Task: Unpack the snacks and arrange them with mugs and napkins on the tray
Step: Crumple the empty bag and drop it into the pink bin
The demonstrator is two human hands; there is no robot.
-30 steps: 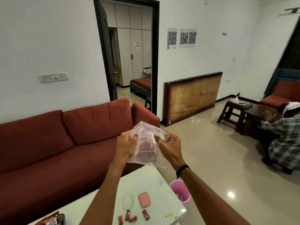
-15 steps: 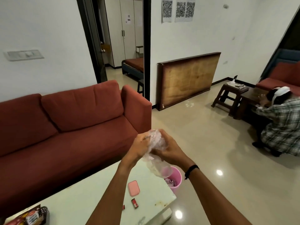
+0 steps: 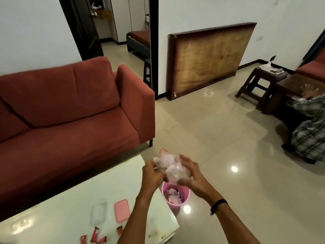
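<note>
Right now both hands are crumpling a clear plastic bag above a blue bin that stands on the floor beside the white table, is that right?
Nearly. The bin is pink, not blue, as the head view shows. The rest holds: the left hand and the right hand are crumpling the clear plastic bag above it, and it stands on the floor beside the white table.

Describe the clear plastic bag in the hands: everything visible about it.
The clear plastic bag is thin, glossy, see-through film, crumpled into a loose wad, with whitish creases. Nothing can be made out inside it. It is held in the air between both hands: the left hand pinches its left side, and the right hand cups its right side and underside. It hangs just above the pink bin, which stands on the floor beside the corner of the white table, and it touches neither of them.
</note>
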